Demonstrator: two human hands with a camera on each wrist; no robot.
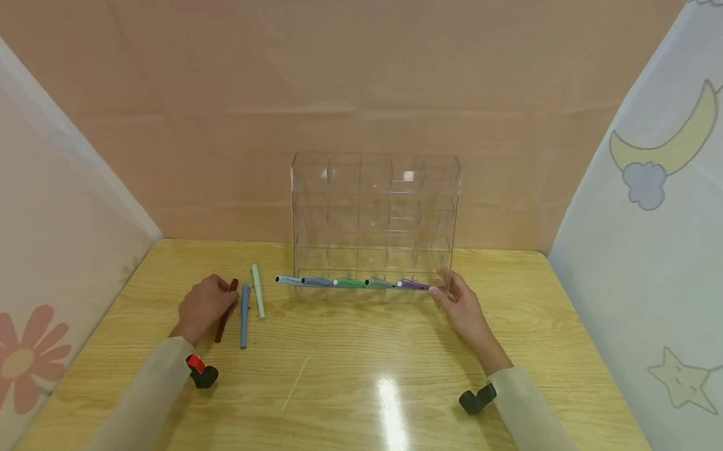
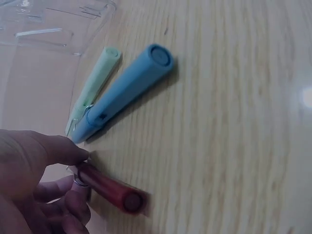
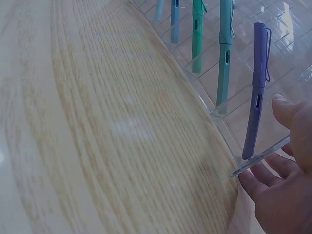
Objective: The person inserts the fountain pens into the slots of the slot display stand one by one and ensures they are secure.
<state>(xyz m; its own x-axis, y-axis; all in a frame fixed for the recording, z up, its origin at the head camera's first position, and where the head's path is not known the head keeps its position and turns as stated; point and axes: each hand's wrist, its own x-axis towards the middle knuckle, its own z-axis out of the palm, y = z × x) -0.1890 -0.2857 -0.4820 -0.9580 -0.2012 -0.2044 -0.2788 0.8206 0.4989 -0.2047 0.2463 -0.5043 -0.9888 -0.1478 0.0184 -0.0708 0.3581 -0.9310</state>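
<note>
My left hand (image 1: 202, 306) pinches a dark red pen (image 2: 109, 187) near its clip end, between thumb and fingers, at the left of the table. Just right of it lie a blue pen (image 1: 244, 318) and a pale green pen (image 1: 258, 291). A clear compartment rack (image 1: 457, 209) stands upright at the back middle. Along its lowest row sit several pens, among them a green pen (image 1: 348, 283) and, at the right end, a purple pen (image 3: 256, 97). My right hand (image 1: 468, 317) grips the rack's lower right side, thumb in front near the purple pen, fingers around the side panel.
The wood-grain table (image 1: 342, 379) carries everything. Behind the rack hangs a plain tan backdrop (image 1: 368, 71). Patterned cloth walls (image 1: 656, 285) border the table on both sides. Upper rack rows show no pens. A small black camera sits at each wrist.
</note>
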